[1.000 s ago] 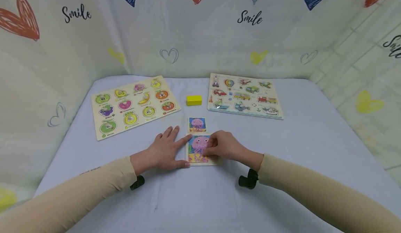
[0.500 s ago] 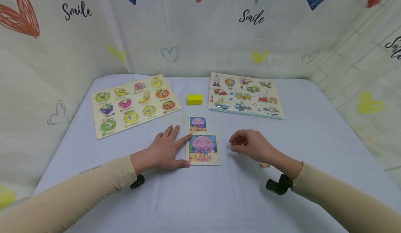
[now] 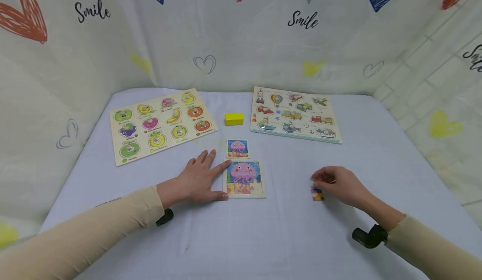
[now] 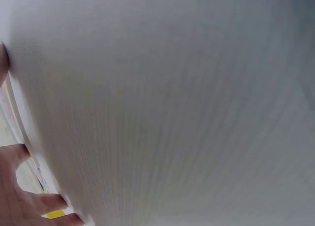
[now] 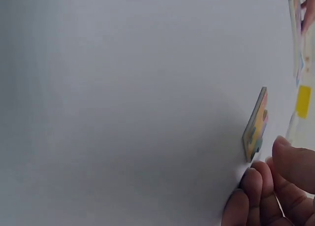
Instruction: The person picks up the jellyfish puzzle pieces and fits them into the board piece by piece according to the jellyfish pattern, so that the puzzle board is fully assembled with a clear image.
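A framed jigsaw puzzle (image 3: 244,178) with a pink jellyfish lies at the middle of the table; bare wood shows at its lower right corner. My left hand (image 3: 199,179) lies flat with fingers spread, index finger and thumb touching the frame's left edge. In the left wrist view only some fingers (image 4: 44,204) appear. To the right, a small colourful jigsaw piece (image 3: 317,194) lies on the cloth. Over its far edge hovers my right hand (image 3: 342,186), fingers loosely bent. The right wrist view shows the jigsaw piece (image 5: 256,127) just beyond the fingertips, apart from the thumb.
A small jellyfish picture card (image 3: 237,148) lies just beyond the frame. Further back stand a yellow block (image 3: 234,119), a fruit puzzle board (image 3: 162,125) at left and a vehicle puzzle board (image 3: 295,114) at right. A printed curtain (image 3: 248,41) hangs behind the table.
My right hand has left the jellyfish puzzle and moved right to the loose jigsaw piece, bringing the puzzle's right side into sight. The left hand has stayed in place.
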`<action>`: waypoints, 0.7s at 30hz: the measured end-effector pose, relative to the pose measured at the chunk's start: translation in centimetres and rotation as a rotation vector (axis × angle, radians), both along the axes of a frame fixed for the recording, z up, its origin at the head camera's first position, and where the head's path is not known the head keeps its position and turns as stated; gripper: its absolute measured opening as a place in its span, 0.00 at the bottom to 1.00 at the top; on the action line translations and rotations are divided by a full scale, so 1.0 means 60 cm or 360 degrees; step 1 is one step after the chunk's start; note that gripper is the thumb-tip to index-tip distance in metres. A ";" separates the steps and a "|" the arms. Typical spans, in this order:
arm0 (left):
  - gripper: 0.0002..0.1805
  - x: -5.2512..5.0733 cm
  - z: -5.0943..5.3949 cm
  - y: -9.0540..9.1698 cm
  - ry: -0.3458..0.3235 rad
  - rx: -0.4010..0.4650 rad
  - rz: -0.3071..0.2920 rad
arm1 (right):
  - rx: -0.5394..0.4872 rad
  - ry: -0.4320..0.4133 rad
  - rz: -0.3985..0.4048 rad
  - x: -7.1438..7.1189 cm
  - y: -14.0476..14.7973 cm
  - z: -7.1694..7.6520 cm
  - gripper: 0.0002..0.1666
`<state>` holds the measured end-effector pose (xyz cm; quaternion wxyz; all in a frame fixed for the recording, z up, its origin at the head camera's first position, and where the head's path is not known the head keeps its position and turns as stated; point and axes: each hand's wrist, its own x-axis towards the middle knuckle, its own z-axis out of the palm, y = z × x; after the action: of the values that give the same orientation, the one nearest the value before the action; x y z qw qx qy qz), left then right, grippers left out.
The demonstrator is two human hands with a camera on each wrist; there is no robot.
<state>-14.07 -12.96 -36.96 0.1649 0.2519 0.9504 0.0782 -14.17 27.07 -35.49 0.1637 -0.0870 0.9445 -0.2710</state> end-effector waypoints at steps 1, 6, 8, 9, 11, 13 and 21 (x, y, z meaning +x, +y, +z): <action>0.51 0.000 0.000 0.000 -0.0002 0.0001 0.0001 | 0.0003 -0.0005 -0.0013 0.001 0.004 -0.001 0.14; 0.51 -0.001 0.001 0.000 -0.0014 0.0004 0.0000 | -0.0027 -0.0051 -0.0005 0.009 0.013 -0.005 0.15; 0.51 -0.002 0.000 0.000 -0.0011 0.0006 -0.0002 | -0.0054 -0.0078 0.0013 0.012 0.015 -0.005 0.17; 0.51 -0.002 -0.001 0.000 -0.0008 0.0006 -0.0004 | -0.0064 -0.0081 0.0027 0.014 0.016 -0.006 0.18; 0.51 -0.002 -0.002 0.000 -0.0010 -0.0004 -0.0003 | -0.0072 -0.0075 0.0049 0.017 0.017 -0.006 0.21; 0.51 -0.002 -0.003 0.000 -0.0003 -0.0003 -0.0004 | -0.0062 -0.0058 0.0061 0.019 0.018 -0.006 0.24; 0.52 -0.002 -0.003 -0.001 -0.0004 -0.0005 0.0002 | 0.0013 0.0063 0.0123 0.020 0.017 -0.013 0.26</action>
<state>-14.20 -13.00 -37.13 0.1664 0.2511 0.9504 0.0770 -12.97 28.08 -36.27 0.1556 -0.1280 0.9447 -0.2587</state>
